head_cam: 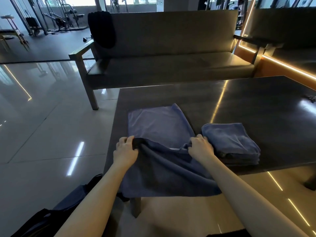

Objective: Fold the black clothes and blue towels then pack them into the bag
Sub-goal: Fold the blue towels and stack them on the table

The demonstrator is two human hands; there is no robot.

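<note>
No text, label, brand, number or sign can be read anywhere in the view.

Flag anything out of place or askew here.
A black garment hangs slumped over the sofa backrest, away from the table. The unfolded blue towel lies slightly skewed, its near part drooping over the table edge.

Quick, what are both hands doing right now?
Left hand: grips the blue towel at its left edge.
Right hand: grips the same towel at its right edge.
</note>
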